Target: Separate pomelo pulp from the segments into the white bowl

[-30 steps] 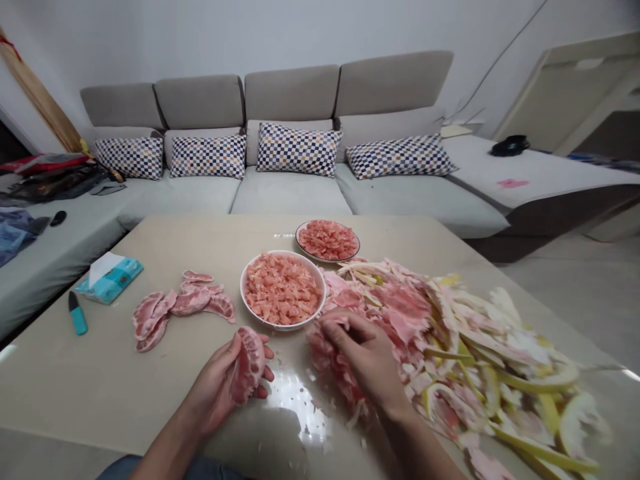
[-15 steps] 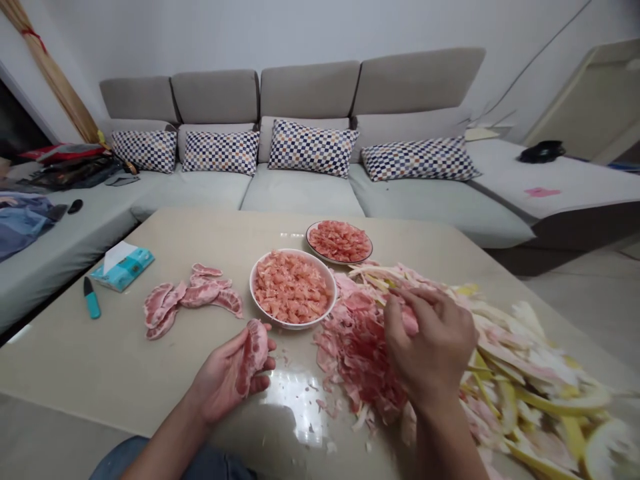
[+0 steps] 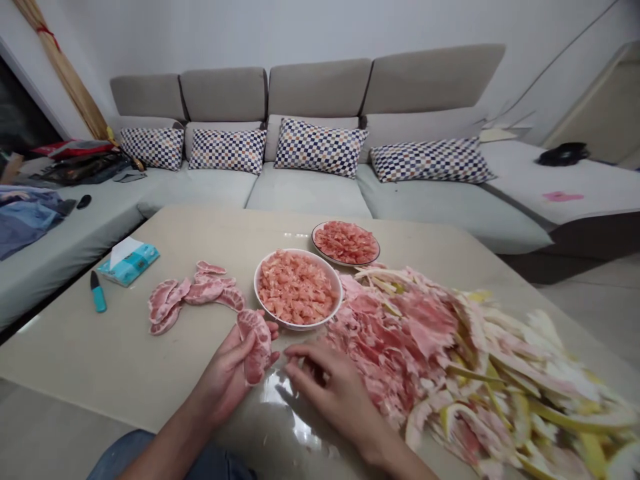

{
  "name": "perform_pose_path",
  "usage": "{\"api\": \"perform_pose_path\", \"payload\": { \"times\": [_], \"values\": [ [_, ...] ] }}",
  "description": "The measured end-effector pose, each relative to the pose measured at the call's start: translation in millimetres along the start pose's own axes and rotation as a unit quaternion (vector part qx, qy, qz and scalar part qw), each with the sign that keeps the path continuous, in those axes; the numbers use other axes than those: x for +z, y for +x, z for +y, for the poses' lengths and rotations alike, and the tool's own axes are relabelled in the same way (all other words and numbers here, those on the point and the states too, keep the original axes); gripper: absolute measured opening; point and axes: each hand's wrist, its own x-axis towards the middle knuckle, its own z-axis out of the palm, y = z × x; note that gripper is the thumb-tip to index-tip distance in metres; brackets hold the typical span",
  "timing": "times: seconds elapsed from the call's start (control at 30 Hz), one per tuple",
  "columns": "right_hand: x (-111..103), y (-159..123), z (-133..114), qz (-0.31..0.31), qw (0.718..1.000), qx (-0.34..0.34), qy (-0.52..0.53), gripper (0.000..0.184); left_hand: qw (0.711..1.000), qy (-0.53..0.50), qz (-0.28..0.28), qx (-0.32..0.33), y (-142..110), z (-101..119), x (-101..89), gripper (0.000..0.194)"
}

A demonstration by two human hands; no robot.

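In my left hand (image 3: 227, 370) lies a pink pomelo segment (image 3: 257, 350), pinned by the thumb against the fingers. Just to its right is my right hand (image 3: 337, 387), fingers curled and thumb slightly apart from the index finger, nothing visible between them. It is a short gap away from the segment. Beyond my hands stands a white bowl (image 3: 257, 283) heaped with peeled pomelo flesh (image 3: 297, 287). Several more pomelo segments (image 3: 203, 291) rest on the table to the left. A large pile of pink membrane (image 3: 395, 333) lies right of the bowl.
Yellow-and-white pomelo rind (image 3: 525, 393) spreads across the table's right side. A dark-rimmed plate (image 3: 317, 248) of pomelo flesh sits behind the bowl. On the left are a tissue pack (image 3: 131, 265) and a knife with a teal handle (image 3: 99, 299). A sofa (image 3: 310, 190) stands behind the table (image 3: 115, 353).
My right hand has moved left from above the membrane pile to beside the left hand; the pink membrane it held is gone from it. The segment in my left hand has turned slightly.
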Motion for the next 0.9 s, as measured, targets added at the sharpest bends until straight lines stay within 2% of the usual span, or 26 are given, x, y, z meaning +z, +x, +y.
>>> {"api": "perform_pose_path", "payload": {
  "times": [0.07,0.13,0.23,0.4,0.6,0.8,0.9],
  "values": [
    [17.0,-2.7,-1.8,-0.025,0.999,0.023,0.042,0.018,0.999,0.027,-0.014,0.014,-4.7,-1.5,4.5,0.027],
    [26.2,-3.9,-1.3,-0.017,0.995,0.051,0.081,0.016,0.998,0.055,-0.025,0.022,-9.6,-3.5,8.6,0.026],
    [30.3,-3.4,-0.5,-0.016,0.984,0.11,0.143,0.017,0.995,0.086,-0.022,0.034,-14.2,-7.0,12.3,0.026],
    [30.7,1.5,-4.3,-0.049,0.942,0.208,0.258,0.016,0.996,0.08,-0.021,0.018,-13.8,-10.4,12.6,0.031],
    [34.0,4.0,-8.5,-0.029,0.928,0.231,0.291,0.016,0.999,0.014,-0.037,-0.03,-8.7,-9.4,9.4,0.026],
    [32.0,4.0,-0.2,-0.041,0.904,0.236,0.354,0.021,0.994,-0.076,-0.041,-0.072,-1.6,-9.5,0.2,0.029],
    [28.0,4.2,-0.3,-0.05,0.905,0.22,0.362,0.024,0.992,-0.088,-0.05,-0.074,0.1,-8.5,-4.2,0.025]
  ]
}}
